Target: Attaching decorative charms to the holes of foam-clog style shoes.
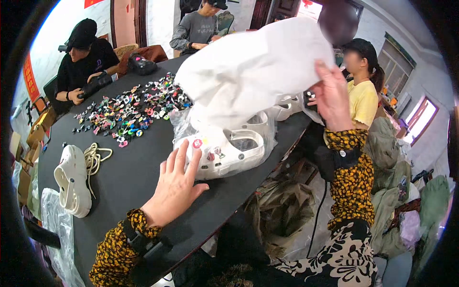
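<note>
Pinching a soft white cloth bag (253, 67), the right hand (332, 98) lifts it; the left hand (174, 189), fingers spread, reaches toward a smooth white clog (229, 150) on the black counter (134, 177).

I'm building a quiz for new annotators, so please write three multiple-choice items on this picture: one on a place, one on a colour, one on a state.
1. Where does the coiled cord lie?
A. beside the lone white clog at the table's left end
B. on the heap of charms
C. on the floor

2. What colour is the tabletop?
A. white
B. black
C. yellow

3. What is the right hand doing?
A. resting flat on the table
B. hanging empty at the side
C. holding up a white bag

Answers: 1 A, the cord touches the lone white clog. 2 B, the bare surface is black. 3 C, the fingers grip the white bag raised above the table, while the left hand lies open by the decorated white clog.
</note>
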Tool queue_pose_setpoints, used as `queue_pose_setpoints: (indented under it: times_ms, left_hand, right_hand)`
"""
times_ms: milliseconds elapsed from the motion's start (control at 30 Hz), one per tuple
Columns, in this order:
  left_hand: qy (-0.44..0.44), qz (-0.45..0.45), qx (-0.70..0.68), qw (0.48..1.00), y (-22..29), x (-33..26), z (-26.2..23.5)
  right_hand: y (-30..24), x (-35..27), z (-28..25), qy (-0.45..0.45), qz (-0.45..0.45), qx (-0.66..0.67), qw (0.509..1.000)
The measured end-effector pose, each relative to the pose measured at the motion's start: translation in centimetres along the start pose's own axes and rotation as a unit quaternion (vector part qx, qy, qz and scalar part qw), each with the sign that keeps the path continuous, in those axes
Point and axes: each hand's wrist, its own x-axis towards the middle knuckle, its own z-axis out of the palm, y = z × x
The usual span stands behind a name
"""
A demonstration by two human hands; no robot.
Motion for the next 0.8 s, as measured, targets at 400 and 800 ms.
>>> queue_pose_setpoints:
  times_ms: [400, 800]
  left_hand:
    - [0.024, 0.182, 0.125, 0.975, 5.0, 8.1, 4.2]
    - [-0.066, 0.168, 0.131, 0.975, 6.2, 11.5, 8.4]
  right_hand:
    - [0.5, -5.2, -12.0, 0.175, -0.311, -0.380, 0.853]
    - [8.6, -15.7, -22.4, 0.070, 0.133, -0.272, 0.951]
